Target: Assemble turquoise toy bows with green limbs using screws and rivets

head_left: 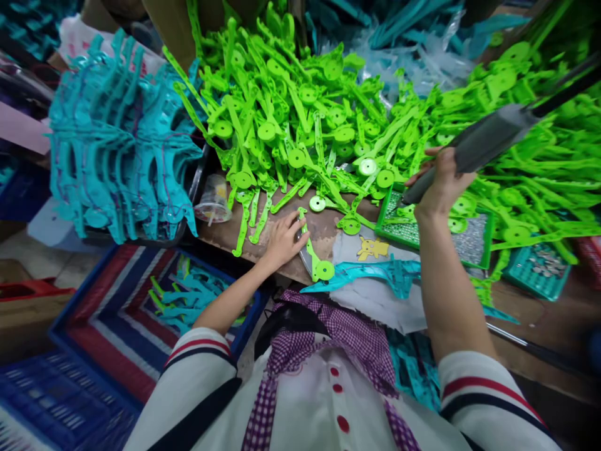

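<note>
My left hand (283,240) is on the table's near edge, its fingers closed over a bright green plastic arm (322,269) with a round disc at its lower end. That disc lies against the left part of a long turquoise plastic piece (366,273), which rests on a white sheet. My right hand (444,185) grips a dark grey electric screwdriver (491,138), tilted with its tip low over the left side of a green tray (488,241). Small metal screws (469,237) fill much of the tray. The screwdriver's bit is hard to make out.
A large heap of green plastic parts (300,113) covers the back of the table. Turquoise assemblies (122,144) stand stacked at left, beside a plastic cup (215,199). A teal tray (539,269) of small metal pieces sits at right. A blue crate (84,307) is below left.
</note>
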